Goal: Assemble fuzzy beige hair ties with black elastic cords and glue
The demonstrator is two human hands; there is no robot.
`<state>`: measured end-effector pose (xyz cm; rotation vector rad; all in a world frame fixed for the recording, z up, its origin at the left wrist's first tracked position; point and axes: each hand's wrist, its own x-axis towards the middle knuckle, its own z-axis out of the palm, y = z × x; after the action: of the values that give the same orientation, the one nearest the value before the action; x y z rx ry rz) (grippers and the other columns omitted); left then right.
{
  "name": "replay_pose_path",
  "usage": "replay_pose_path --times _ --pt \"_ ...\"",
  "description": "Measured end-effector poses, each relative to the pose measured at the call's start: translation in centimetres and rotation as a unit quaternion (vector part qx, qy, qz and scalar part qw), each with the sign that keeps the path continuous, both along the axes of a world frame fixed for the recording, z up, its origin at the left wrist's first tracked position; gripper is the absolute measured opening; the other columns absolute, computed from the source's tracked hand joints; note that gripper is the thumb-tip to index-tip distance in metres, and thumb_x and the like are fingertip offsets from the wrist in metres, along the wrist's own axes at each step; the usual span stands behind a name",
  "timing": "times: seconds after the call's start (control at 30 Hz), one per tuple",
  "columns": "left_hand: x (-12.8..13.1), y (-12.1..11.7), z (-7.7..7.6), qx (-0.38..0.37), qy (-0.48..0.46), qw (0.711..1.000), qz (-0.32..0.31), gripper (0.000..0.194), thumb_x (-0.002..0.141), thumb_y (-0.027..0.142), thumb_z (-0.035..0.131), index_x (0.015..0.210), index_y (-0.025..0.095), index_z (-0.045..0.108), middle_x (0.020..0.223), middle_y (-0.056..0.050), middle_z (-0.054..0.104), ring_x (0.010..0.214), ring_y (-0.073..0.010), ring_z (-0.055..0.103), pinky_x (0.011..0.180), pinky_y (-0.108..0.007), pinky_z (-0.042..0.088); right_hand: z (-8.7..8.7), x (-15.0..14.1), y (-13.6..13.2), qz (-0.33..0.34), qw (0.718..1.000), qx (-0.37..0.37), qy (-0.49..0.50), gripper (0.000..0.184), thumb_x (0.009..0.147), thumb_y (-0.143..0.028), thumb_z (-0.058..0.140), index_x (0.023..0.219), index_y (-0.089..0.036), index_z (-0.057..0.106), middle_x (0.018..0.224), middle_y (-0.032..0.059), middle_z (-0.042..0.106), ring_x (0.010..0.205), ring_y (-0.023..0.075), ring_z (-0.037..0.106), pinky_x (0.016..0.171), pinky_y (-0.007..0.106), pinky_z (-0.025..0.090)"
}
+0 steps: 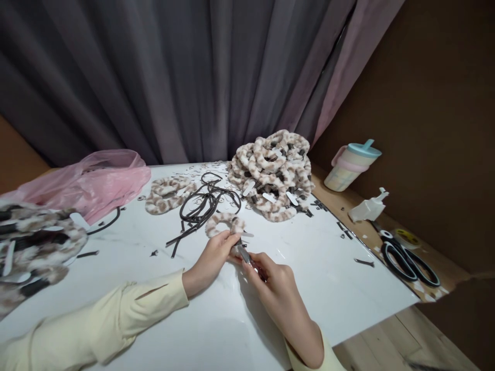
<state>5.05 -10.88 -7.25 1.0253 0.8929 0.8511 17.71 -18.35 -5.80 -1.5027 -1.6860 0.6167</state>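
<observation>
My left hand (211,263) is closed on a fluffy white-and-brown ring (216,225), pinching its near side between thumb and fingers. A white tag (247,235) sticks out to the right of the ring. In my right hand (270,281) is a metal tool that looks like pliers (243,253), its jaws at the dark join of the ring beside my left thumb. The jaw tips are partly hidden. Just beyond the ring lies a tangle of black cords (201,206). To its left rests another fluffy ring (154,201).
A pile of fluffy tagged rings (278,170) stands at the back; more rings (42,247) lie at left beside a pink plastic bag (104,180). Along the right are a cup (348,167), a white bottle (367,207), scissors (406,260) and a yellow tape roll (406,237). Black scraps dot the table.
</observation>
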Motion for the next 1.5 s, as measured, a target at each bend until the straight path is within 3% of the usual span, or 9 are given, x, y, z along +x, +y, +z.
replay_pose_path --times 0.8,1.5 --pt "0.1 0.1 -0.3 -0.007 0.016 1.000 0.008 0.032 0.074 0.045 0.060 0.074 0.014 0.050 0.067 -0.001 0.058 0.065 -0.0145 0.060 0.056 -0.024 0.052 -0.1 0.0 0.0 -0.008 1.000 -0.023 -0.003 0.020 0.086 -0.026 0.041 0.076 -0.016 0.055 0.051 -0.0019 0.052 0.042 0.0095 0.039 0.044 0.019 0.030" --pt "-0.3 -0.4 -1.1 0.081 0.093 0.991 0.044 0.028 0.080 0.043 0.053 0.072 0.017 0.049 0.064 0.002 0.048 0.063 -0.0127 0.048 0.057 -0.022 0.042 -0.1 -1.6 0.6 -0.011 1.000 -0.005 -0.005 0.022 0.089 -0.024 0.035 0.081 -0.015 0.053 0.055 0.0005 0.055 0.043 0.0115 0.047 0.043 0.020 0.031"
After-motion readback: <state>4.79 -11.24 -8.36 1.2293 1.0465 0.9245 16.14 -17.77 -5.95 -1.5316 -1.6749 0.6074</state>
